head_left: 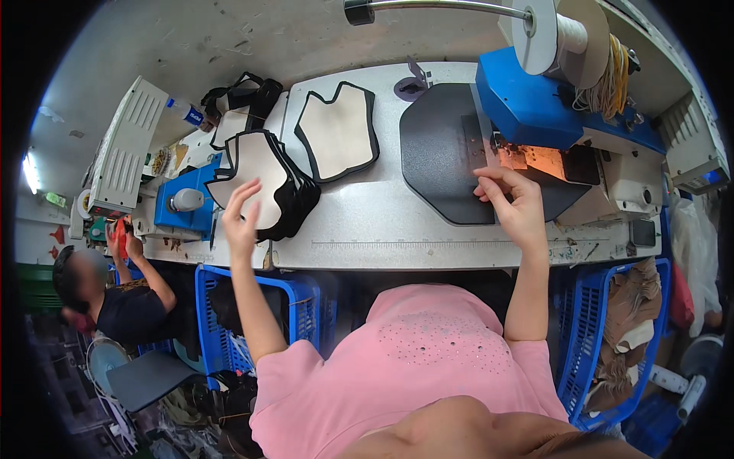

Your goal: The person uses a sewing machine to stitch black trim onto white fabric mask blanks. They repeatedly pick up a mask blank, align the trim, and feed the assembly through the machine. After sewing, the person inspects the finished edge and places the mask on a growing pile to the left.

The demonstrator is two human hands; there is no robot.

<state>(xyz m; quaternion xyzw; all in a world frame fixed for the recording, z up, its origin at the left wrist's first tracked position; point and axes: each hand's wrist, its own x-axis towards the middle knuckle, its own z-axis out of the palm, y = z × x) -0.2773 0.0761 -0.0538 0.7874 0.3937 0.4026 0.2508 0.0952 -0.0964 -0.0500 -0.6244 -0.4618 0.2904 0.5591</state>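
My left hand is raised over the near edge of a stack of cream panels with black edging. Its fingers are loosely bent and apart, with nothing seen between them. A single panel of the same cut, cream with a black border, lies flat to the right of that stack. My right hand is above the black work plate in front of the blue sewing machine. Its fingertips and thumb come together in a pinch; whatever is between them, if anything, is too small to make out.
A thread spool stands above the machine. Blue crates flank me; the right one holds brown pieces. Far left, a second blue machine and a bottle sit beyond the stack. Another person works at the left.
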